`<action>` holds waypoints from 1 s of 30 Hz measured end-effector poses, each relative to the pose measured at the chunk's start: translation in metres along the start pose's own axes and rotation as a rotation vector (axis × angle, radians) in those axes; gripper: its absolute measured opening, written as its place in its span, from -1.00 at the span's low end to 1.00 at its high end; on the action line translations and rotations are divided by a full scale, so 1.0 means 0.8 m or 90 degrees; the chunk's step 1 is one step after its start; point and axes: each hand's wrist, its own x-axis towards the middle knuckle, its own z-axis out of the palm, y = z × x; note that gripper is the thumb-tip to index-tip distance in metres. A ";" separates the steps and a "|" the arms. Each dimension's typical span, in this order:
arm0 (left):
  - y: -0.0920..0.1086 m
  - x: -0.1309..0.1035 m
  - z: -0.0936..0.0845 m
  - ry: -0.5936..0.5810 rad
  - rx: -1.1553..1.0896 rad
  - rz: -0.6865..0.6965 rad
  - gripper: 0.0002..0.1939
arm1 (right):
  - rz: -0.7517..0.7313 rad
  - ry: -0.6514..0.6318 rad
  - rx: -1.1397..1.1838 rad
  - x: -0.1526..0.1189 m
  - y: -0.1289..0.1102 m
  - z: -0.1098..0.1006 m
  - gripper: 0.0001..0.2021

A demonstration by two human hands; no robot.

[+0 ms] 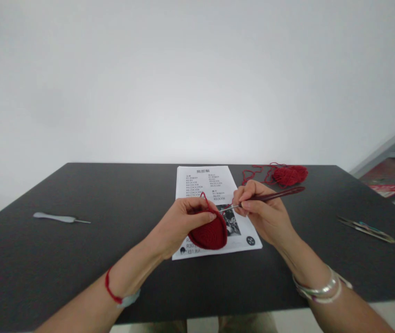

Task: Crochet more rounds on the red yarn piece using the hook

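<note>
Between thumb and fingers, my left hand [190, 213] pinches a round piece of red crochet work [209, 235] near its upper edge. My right hand [261, 208] grips a crochet hook [273, 196] with a dark red handle. Its thin metal shaft points left, and the tip meets the crochet work's edge beside my left thumb; whether it is inside a stitch I cannot tell. A strand of red yarn loops up above my left fingers. Both hands are above a printed pattern sheet [202, 178], which they partly cover.
A ball of red yarn [290, 175] with loose strands lies at the table's back right. On the left rests a second crochet hook [57, 217] with a pale handle. Small thread snips [367, 229] lie on the right. The dark table [121, 185] meets a white wall behind.
</note>
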 end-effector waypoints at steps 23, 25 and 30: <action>-0.002 -0.005 -0.001 -0.065 -0.021 -0.056 -0.92 | 0.020 -0.077 0.050 0.000 0.001 -0.006 -0.90; -0.001 -0.006 -0.001 -0.072 -0.019 -0.056 -0.93 | 0.025 -0.082 0.063 0.000 0.002 -0.005 -0.90; 0.000 -0.006 -0.002 -0.071 -0.007 -0.064 -0.93 | 0.007 -0.086 0.034 0.001 0.003 -0.007 -0.89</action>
